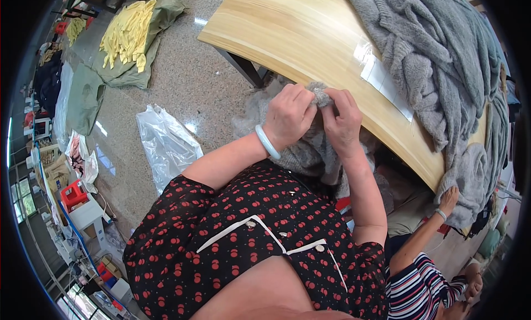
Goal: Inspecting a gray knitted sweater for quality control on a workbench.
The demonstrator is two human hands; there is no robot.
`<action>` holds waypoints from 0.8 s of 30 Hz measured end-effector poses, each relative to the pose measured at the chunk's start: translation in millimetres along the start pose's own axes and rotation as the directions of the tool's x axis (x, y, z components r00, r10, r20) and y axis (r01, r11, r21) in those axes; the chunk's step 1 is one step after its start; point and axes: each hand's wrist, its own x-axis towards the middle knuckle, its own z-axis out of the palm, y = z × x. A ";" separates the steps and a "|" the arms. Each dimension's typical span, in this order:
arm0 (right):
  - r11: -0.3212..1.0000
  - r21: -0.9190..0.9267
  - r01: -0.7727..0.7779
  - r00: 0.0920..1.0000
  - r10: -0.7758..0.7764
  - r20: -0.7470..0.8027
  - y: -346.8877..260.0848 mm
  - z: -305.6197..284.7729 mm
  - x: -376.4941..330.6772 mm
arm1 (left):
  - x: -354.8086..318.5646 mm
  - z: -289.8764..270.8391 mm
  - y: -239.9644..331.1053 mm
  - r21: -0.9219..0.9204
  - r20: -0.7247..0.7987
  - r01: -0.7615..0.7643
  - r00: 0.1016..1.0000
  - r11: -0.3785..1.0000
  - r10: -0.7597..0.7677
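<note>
A grey fuzzy knit garment (318, 148) hangs from my two hands, over my lap and down past the near edge of the wooden table (276, 26). My left hand (290, 114), with a pale bangle at the wrist, is closed on a bunched edge of the knit. Close beside it, my right hand (343, 120) pinches the same edge between thumb and fingers. A small roll of grey knit shows between the two hands. Both are raised at the table's edge. The lower part of the garment is partly hidden by my arms.
More grey knit garments (426, 60) are heaped on the table's right side, beside a white paper sheet (387, 87). A co-worker's hand (449, 201) touches the heap at right. Clear plastic (166, 145) and a yellow garment pile (128, 35) lie on the floor at left.
</note>
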 end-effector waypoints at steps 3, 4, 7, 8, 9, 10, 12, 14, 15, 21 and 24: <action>1.000 -0.022 0.021 1.000 -0.022 -0.021 0.6 0.5 0.1 | 2.2 -6.6 6.5 0.009 0.036 -0.019 0.999 1.000 0.018; 0.999 -0.024 0.023 1.000 -0.023 -0.019 1.7 -0.4 -0.4 | 3.5 -7.4 10.3 0.020 0.058 -0.009 0.998 1.000 0.008; 0.791 0.517 -0.326 0.940 0.331 0.086 1.5 -7.1 -1.2 | 1.9 -13.6 23.8 -0.406 0.214 0.356 0.932 0.841 -0.292; 0.791 0.516 -0.328 0.939 0.332 0.088 0.2 -12.0 -0.6 | 5.3 -18.4 22.0 -0.407 0.214 0.358 0.932 0.840 -0.293; 0.764 0.542 -0.352 0.934 0.322 0.153 -0.8 -17.0 -0.7 | 10.7 -25.2 17.2 -0.415 0.183 0.306 0.951 0.857 -0.251; 0.734 0.565 -0.378 0.926 0.308 0.219 -1.0 -21.7 -1.1 | 17.0 -29.1 13.0 -0.420 0.152 0.255 0.966 0.871 -0.209; 0.705 0.591 -0.392 0.920 0.294 0.259 -2.5 -26.6 -2.1 | 28.2 -30.1 4.8 -0.429 0.129 0.176 0.983 0.886 -0.133; 0.677 0.625 -0.388 0.922 0.272 0.277 -6.0 -28.7 -2.0 | 33.2 -32.5 0.0 -0.493 0.310 0.112 0.949 0.863 0.054; 0.678 0.624 -0.387 0.922 0.270 0.278 -6.0 -29.1 -2.5 | 34.3 -31.7 -0.4 -0.487 0.302 0.091 0.951 0.869 0.069; 0.753 0.536 -0.381 0.924 0.284 0.258 -1.6 -32.2 -11.8 | 35.2 -29.6 -6.0 -0.449 0.374 0.097 0.923 0.888 0.088; 0.914 0.376 -0.155 0.985 0.113 0.132 -5.5 -31.4 -8.5 | 40.2 -34.5 -4.3 -0.445 0.610 0.458 0.784 0.770 -0.114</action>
